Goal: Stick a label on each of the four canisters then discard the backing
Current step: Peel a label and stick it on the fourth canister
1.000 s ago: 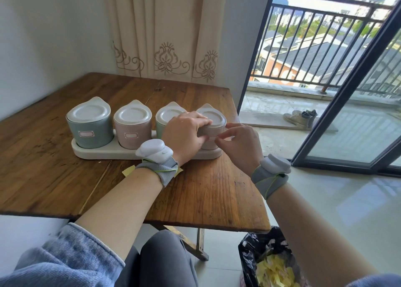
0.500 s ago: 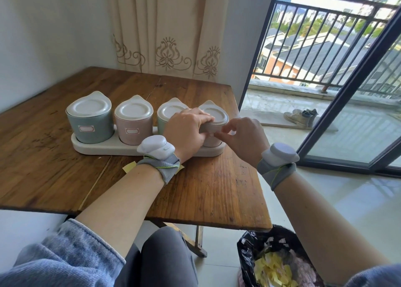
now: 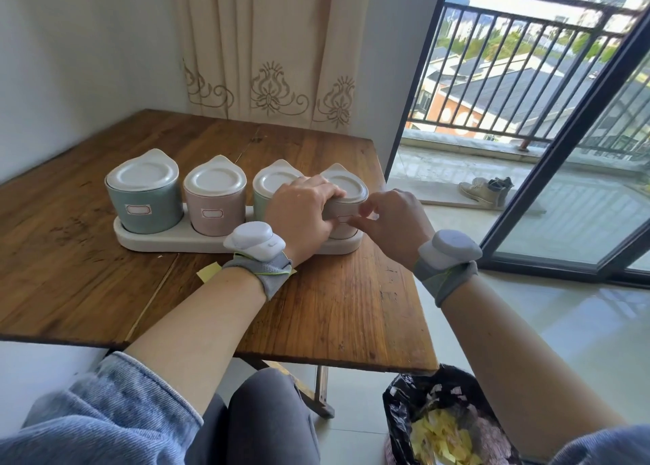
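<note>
Four lidded canisters stand in a row on a white tray [image 3: 169,241]. The teal canister [image 3: 146,202] at the left and the pink canister [image 3: 215,204] beside it each carry a white label. A pale green canister [image 3: 272,186] is partly hidden by my left hand [image 3: 302,211], which grips the side of the rightmost canister [image 3: 346,197]. My right hand [image 3: 390,218] presses its fingertips on a label [image 3: 343,218] on that canister's front. A yellow backing sheet [image 3: 207,273] lies on the table under my left wrist.
The wooden table [image 3: 334,306] ends close to my right hand, with a drop to a tiled floor. A black bin bag [image 3: 439,426] with yellow paper scraps sits on the floor below the table's right corner. Curtain and wall stand behind; shoes lie by the balcony door.
My right hand has moved in from the canister's right side to its front, fingertips now against the label. My left hand keeps its grip on the canister.
</note>
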A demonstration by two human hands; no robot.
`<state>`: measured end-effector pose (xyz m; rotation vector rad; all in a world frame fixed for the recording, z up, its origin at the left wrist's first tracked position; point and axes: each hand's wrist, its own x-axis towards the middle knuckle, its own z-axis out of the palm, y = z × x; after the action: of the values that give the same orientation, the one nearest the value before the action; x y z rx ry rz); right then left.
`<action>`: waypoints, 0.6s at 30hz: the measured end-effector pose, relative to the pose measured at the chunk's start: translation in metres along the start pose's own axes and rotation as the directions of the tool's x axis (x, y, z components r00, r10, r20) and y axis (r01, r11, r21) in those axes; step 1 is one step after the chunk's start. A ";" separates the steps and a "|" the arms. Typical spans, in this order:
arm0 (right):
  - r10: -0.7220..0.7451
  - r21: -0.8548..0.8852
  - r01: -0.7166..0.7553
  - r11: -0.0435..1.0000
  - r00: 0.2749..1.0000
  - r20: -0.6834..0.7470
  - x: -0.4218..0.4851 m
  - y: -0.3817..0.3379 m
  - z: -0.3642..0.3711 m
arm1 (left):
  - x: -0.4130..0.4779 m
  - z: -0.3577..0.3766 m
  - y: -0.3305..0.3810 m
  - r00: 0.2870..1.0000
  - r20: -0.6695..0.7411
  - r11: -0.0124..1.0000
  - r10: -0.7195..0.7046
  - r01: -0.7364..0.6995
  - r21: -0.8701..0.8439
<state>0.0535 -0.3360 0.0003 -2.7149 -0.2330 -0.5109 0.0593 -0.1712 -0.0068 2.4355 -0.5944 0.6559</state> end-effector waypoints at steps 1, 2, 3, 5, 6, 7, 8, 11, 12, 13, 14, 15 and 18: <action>-0.001 0.007 0.001 1.000 1.000 0.000 0.000 0.001 0.000 | 0.000 0.000 0.000 1.000 -0.003 1.000 0.000 0.000 0.000; -0.004 0.013 0.004 1.000 1.000 -0.003 0.000 0.001 0.000 | 0.000 0.000 0.000 1.000 -0.005 1.000 -0.002 0.002 0.001; -0.006 0.019 0.006 1.000 1.000 -0.007 -0.001 0.001 -0.001 | 0.000 0.000 0.000 1.000 -0.006 1.000 -0.003 0.003 0.004; -0.010 0.023 0.010 1.000 1.000 -0.011 -0.002 0.000 -0.001 | 0.000 0.000 -0.001 1.000 -0.003 1.000 -0.001 0.001 0.004; -0.012 0.022 0.012 1.000 1.000 -0.011 -0.002 -0.001 -0.001 | 0.001 0.000 -0.001 1.000 0.000 1.000 0.001 -0.001 0.002; -0.012 0.022 0.012 1.000 1.000 -0.011 -0.002 -0.001 0.000 | 0.001 0.000 -0.002 1.000 0.004 1.000 0.002 -0.002 0.000; -0.012 0.021 0.012 1.000 1.000 -0.014 -0.003 -0.001 0.000 | 0.001 0.000 -0.002 1.000 0.009 1.000 0.004 -0.004 -0.003; -0.010 0.024 0.010 1.000 1.000 -0.021 -0.006 -0.002 0.000 | 0.001 -0.002 -0.001 1.000 0.018 1.000 0.011 -0.011 -0.011; -0.006 0.022 0.006 1.000 1.000 -0.021 -0.007 -0.003 0.000 | 0.001 -0.003 -0.001 1.000 0.025 1.000 0.015 -0.015 -0.008; 0.003 0.021 -0.002 1.000 1.000 -0.022 -0.008 -0.003 0.000 | 0.003 -0.004 -0.001 0.999 0.036 1.000 0.019 -0.019 0.000; 0.011 0.019 -0.010 1.000 1.000 -0.028 -0.009 -0.003 0.000 | 0.004 -0.006 -0.001 0.998 0.053 1.000 0.025 -0.025 0.010; 0.018 0.019 -0.017 1.000 0.999 -0.033 -0.011 -0.005 0.001 | 0.005 -0.008 -0.001 0.997 0.074 0.999 0.031 -0.033 0.022; 0.024 0.038 -0.022 0.999 0.999 -0.036 -0.015 -0.009 0.001 | 0.004 -0.016 0.000 0.992 0.103 0.995 0.067 -0.074 0.060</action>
<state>0.0380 -0.3288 -0.0030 -2.6660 -0.1996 -0.5431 0.0570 -0.1627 0.0072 2.5290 -0.7129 0.5907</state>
